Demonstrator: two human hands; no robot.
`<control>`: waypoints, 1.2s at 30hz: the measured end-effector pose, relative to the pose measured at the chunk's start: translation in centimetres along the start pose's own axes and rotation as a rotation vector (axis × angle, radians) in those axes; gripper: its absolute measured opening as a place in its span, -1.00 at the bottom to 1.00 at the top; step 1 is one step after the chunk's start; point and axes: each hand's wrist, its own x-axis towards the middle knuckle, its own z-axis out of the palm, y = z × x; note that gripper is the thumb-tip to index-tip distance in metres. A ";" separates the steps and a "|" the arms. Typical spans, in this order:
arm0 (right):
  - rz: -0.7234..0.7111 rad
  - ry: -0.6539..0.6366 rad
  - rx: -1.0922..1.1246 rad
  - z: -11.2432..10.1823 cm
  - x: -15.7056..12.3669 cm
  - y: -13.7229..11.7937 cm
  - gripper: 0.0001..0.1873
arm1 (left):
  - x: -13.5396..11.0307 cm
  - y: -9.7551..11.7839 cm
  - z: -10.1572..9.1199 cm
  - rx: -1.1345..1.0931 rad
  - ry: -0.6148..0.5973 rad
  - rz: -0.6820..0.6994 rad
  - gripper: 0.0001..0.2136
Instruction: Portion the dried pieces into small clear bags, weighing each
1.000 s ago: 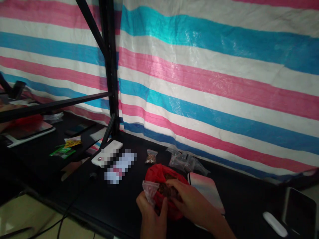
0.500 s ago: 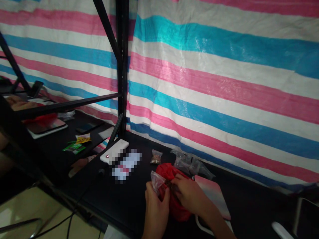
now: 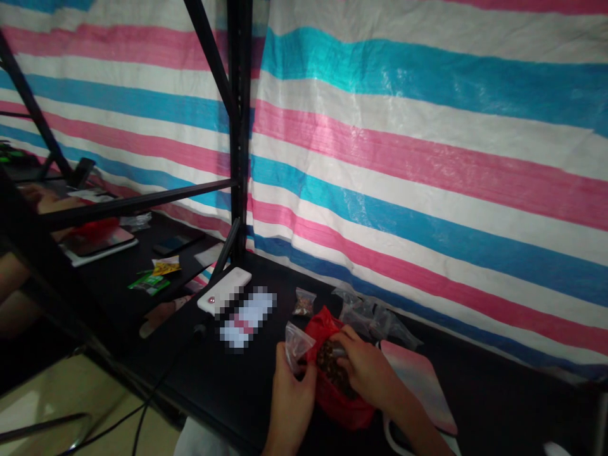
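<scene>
The left hand (image 3: 291, 396) has its grip pinched around a small clear bag (image 3: 298, 342), held upright just left of a red bag (image 3: 349, 410). The red bag sits on the near part of the black worktop (image 3: 213, 386), its mouth spread to show small brown pieces (image 3: 327, 362). The right hand (image 3: 368, 370) reaches into that mouth from the right, fingers bent over the pieces; whether its grip is closed on anything, I cannot tell. Beyond the red bag lie a small filled bag (image 3: 304, 303), farther left, and some crumpled clear bags (image 3: 373, 316), farther right.
</scene>
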 end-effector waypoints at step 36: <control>-0.171 0.103 0.925 -0.3 -1.9 1.5 -0.69 | 1.7 2.6 -1.0 0.864 -0.344 0.570 -0.61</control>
